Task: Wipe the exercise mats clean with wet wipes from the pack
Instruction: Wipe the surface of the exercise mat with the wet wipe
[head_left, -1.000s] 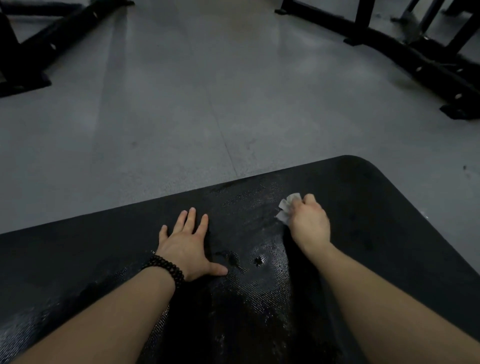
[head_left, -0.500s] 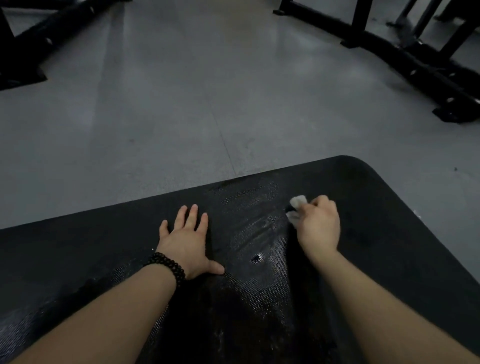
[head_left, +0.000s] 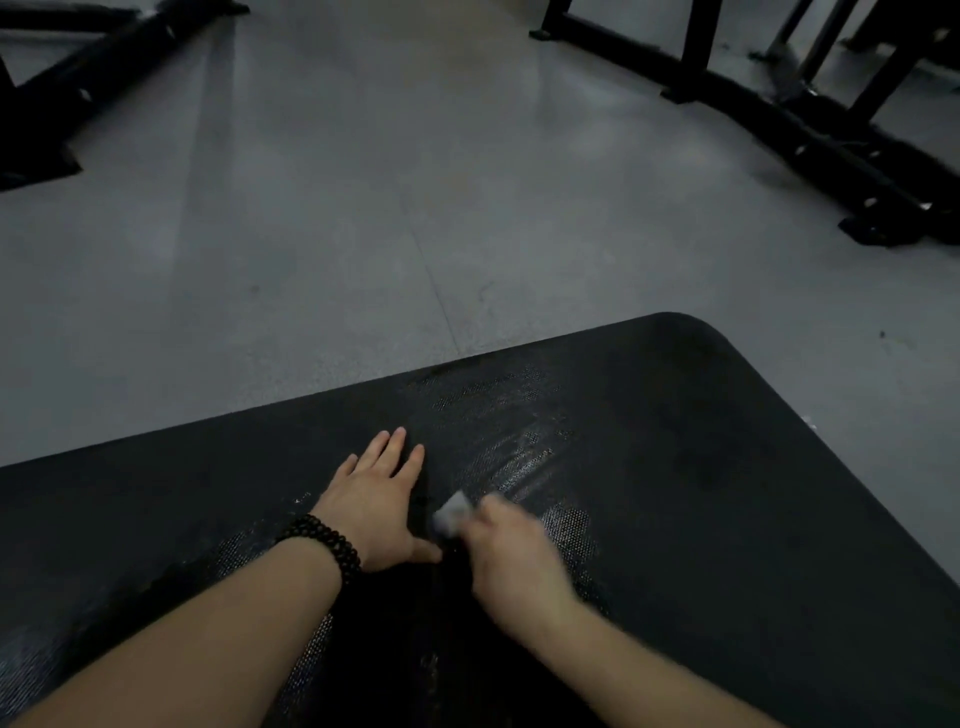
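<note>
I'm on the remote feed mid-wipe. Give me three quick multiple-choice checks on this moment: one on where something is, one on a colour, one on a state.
1. Where is the wet wipe?
A. On the grey floor beyond the mat
B. In the right hand, on the mat beside the left thumb
C. Under the left palm

2. What colour is the mat?
A. Black
B. Blue
C. Red

3. How is the left hand?
A. Curled round the wipe
B. Lifted off the mat
C. Flat on the mat, fingers straight

Key: 1 B, the wet wipe pokes out of the blurred right hand close to the thumb of the left hand. 2 A, the mat is black against the grey floor. 3 C, the left hand lies spread, with a bead bracelet at the wrist.
</note>
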